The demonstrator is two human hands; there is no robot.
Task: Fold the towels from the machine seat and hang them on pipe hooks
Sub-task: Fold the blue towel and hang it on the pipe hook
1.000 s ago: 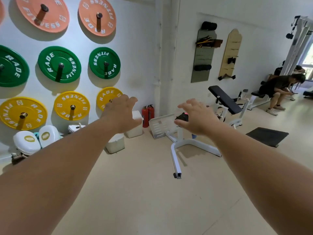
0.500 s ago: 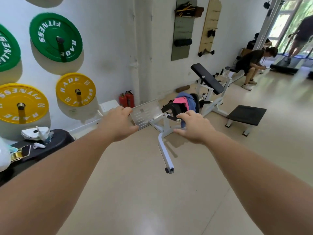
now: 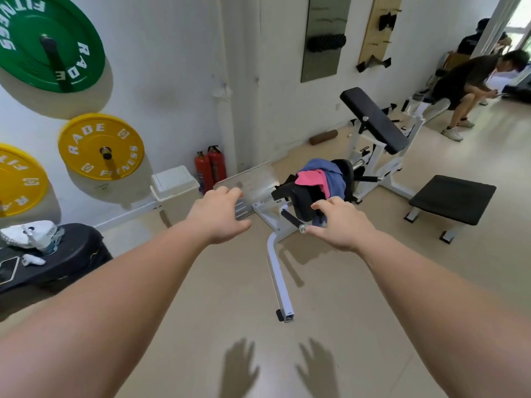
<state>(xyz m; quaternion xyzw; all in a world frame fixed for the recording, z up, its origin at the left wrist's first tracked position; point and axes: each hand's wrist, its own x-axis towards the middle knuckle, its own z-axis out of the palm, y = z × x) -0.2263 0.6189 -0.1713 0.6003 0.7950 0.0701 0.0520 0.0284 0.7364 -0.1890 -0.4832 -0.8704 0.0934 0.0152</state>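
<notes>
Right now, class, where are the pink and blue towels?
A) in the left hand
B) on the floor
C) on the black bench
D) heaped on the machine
D: the pink towel and blue towel lie heaped on the machine, while the left hand and right hand hold nothing.

Towels (image 3: 324, 178) half hidden
A black pad (image 3: 298, 196) covers the towels' near side; the left edge cuts off a yellow plate (image 3: 17, 179) and a phone (image 3: 7, 270).

The left forearm (image 3: 115, 288) and the right forearm (image 3: 431, 288) are bare along all that shows, from the lower corners up to the wrists. The left hand (image 3: 218, 215) and the right hand (image 3: 339, 225) are bare too, broad-backed, with short fingers.
</notes>
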